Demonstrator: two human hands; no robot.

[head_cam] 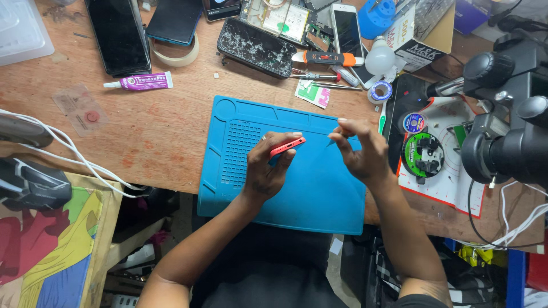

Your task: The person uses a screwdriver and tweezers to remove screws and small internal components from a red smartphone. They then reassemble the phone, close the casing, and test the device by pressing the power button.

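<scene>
Our left hand (267, 168) grips a red phone (287, 147) on edge over the blue mat (308, 194). Right hand (361, 151) pinches a thin tool (333, 141) just beside phone's end; microscope (508, 131) nearby.

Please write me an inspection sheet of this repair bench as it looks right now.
Surface: wooden bench, stained, with a blue work mat at its front edge.
Job's things: red phone held on edge above the mat; a thin tool, too small to identify.
Clutter: cracked phone, dark phones, white phone, glue tube, tape roll, solder spool, white bulb.
Grippers: left hand grips the red phone; right hand pinches the thin tool.
Cables: white cables at the left edge.
Surroundings: microscope at right; colourful board below left.
</scene>
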